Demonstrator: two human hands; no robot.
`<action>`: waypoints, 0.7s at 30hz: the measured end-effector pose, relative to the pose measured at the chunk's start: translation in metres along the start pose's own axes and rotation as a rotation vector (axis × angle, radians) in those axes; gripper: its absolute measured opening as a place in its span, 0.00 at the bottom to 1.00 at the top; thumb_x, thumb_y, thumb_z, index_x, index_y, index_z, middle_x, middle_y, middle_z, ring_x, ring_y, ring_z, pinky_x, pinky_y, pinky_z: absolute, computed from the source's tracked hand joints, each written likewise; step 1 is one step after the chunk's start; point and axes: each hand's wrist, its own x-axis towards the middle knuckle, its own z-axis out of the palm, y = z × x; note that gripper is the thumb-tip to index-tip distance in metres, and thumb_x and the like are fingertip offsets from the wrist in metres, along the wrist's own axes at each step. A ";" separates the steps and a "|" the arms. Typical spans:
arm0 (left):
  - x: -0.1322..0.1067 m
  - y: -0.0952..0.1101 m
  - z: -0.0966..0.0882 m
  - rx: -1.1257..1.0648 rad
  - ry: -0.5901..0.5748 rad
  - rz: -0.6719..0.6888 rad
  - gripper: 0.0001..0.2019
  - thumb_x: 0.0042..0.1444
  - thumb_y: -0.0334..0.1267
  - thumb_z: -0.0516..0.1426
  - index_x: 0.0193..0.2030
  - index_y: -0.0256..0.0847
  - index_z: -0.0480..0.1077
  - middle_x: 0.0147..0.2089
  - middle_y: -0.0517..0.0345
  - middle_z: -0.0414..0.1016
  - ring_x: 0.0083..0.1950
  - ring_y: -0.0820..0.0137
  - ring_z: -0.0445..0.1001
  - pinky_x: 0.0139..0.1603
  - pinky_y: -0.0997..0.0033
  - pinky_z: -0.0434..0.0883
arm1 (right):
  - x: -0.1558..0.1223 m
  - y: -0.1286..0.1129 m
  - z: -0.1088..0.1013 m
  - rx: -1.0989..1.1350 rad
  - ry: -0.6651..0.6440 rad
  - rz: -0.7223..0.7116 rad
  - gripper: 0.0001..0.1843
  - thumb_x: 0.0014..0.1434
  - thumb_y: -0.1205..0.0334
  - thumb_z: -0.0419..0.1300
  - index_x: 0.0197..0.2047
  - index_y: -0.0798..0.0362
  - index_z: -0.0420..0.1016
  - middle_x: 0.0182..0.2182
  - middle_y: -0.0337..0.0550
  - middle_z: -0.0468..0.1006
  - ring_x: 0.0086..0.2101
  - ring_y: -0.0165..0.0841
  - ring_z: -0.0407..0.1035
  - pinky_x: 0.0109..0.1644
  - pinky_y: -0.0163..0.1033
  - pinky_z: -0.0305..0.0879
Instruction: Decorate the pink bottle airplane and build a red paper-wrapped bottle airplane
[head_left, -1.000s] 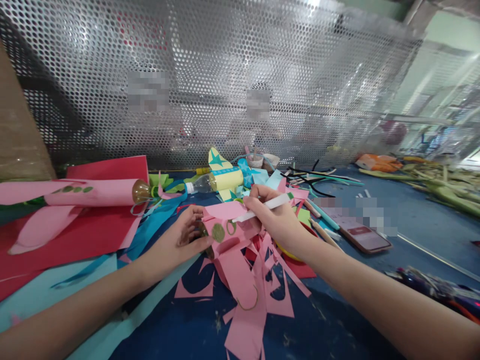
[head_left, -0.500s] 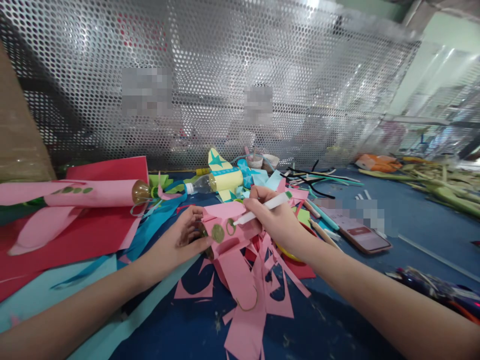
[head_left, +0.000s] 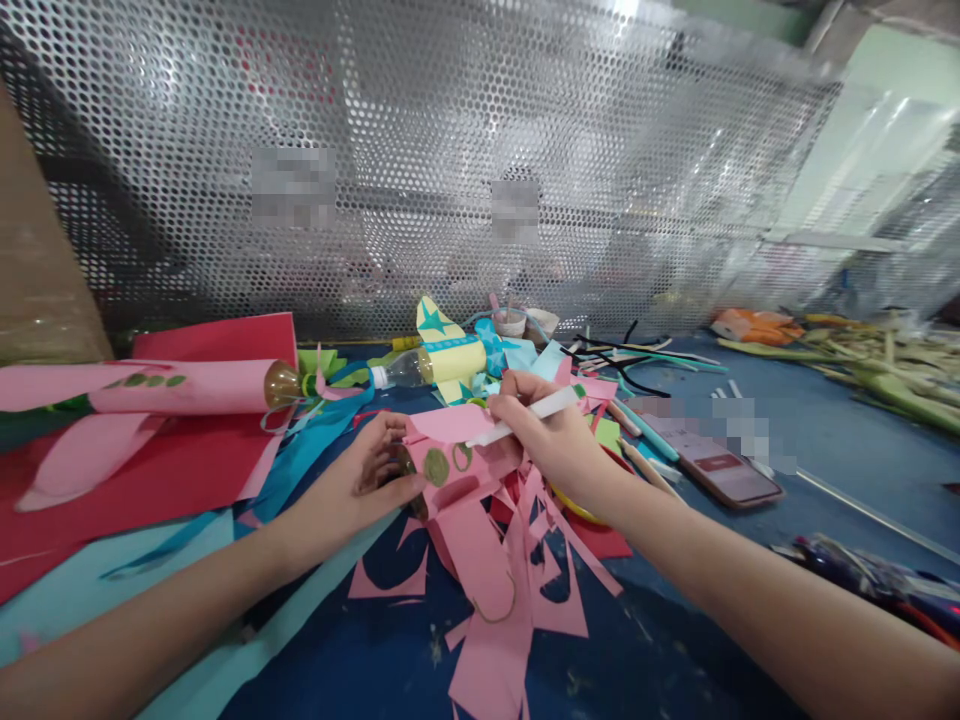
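Note:
My left hand [head_left: 386, 470] is wrapped round the end of a bottle covered in pink paper [head_left: 442, 425]. On the pink paper are a filled green circle [head_left: 436, 467] and a green ring [head_left: 462, 457] beside it. Closed in a writing grip, my right hand [head_left: 551, 425] holds a white marker [head_left: 529, 415] with a green end. The marker's tip points left, at or just over the ring's upper right edge; whether it touches I cannot tell. A pink paper flap [head_left: 480, 570] with a curved green line hangs from the bottle toward me.
Pink scraps [head_left: 551, 600] lie round the bottle. At left, another pink-wrapped bottle [head_left: 202, 388] rests on red paper [head_left: 135, 480]. Behind stands a yellow-wrapped bottle [head_left: 454, 360]. To the right are a phone [head_left: 712, 455] and pipe cleaners [head_left: 637, 355]. Perforated metal [head_left: 420, 150] rises at the back.
The marker tip has shifted very slightly at the ring's upper right. My left hand and the pink-covered bottle have stayed in place.

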 end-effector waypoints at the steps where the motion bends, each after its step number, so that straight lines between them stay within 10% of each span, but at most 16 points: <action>1: 0.000 0.000 0.000 0.000 -0.004 -0.005 0.20 0.52 0.46 0.60 0.47 0.45 0.57 0.49 0.52 0.67 0.49 0.62 0.71 0.53 0.59 0.68 | 0.000 0.000 0.000 -0.004 0.002 0.003 0.14 0.54 0.63 0.55 0.19 0.49 0.57 0.11 0.27 0.61 0.14 0.23 0.55 0.19 0.31 0.48; 21: 0.004 -0.019 -0.004 -0.001 0.016 0.059 0.20 0.53 0.48 0.60 0.48 0.47 0.59 0.47 0.54 0.70 0.48 0.62 0.73 0.50 0.59 0.70 | -0.001 -0.002 0.002 0.020 -0.028 0.054 0.13 0.55 0.62 0.56 0.22 0.49 0.57 0.11 0.25 0.62 0.13 0.23 0.60 0.17 0.29 0.49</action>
